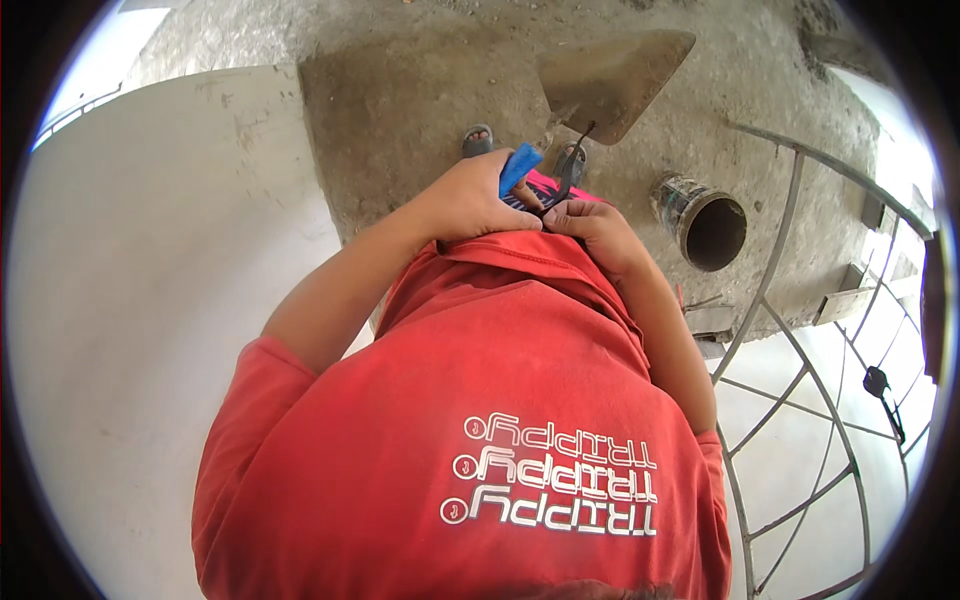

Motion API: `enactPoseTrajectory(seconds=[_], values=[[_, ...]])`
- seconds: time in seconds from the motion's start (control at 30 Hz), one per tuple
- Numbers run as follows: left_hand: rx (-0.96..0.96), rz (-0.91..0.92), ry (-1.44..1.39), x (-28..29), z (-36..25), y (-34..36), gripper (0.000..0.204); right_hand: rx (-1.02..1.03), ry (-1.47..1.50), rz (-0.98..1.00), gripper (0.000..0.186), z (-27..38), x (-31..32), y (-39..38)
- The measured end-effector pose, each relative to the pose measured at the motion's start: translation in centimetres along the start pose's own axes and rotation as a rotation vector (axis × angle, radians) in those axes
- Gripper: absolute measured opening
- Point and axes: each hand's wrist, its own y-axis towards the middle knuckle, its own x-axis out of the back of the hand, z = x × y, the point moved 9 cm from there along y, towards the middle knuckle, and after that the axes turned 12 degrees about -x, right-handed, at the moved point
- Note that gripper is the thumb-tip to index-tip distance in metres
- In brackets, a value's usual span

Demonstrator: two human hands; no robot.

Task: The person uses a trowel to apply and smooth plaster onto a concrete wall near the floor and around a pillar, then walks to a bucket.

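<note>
A trowel with a broad, mortar-stained blade extends ahead of me. Its blue handle is tucked in my left hand, whose fingers curl at the waist below the raised hem of my red shirt. Close beside it, my right hand is closed in a pinch at a dark cord on the front of pink-and-dark shorts. The cord rises toward the trowel blade. Parts of the fingertips and the waistband are hidden by the hands and the shirt.
A cement-crusted cylindrical bucket lies on the rough concrete floor to the right, its mouth toward me. A curved metal railing runs along the right side. At left stands a pale smooth wall. My sandalled feet are below.
</note>
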Motion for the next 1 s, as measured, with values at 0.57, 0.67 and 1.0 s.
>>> enactPoseTrajectory(seconds=[0.57,0.67,1.0], values=[[-0.087,-0.1,0.159,0.8,-1.3,-1.1,0.055,0.207,-0.274,-0.368,0.03,1.4,0.9,-2.0],[-0.063,-0.126,0.105,0.9,-1.9,-1.9,0.053,0.22,-0.173,-0.403,0.029,0.7,0.4,-3.3],[-0.22,-0.054,0.21,0.4,-2.3,-0.9,0.059,0.182,-0.137,-0.5,0.03,2.1,0.3,-4.5]])
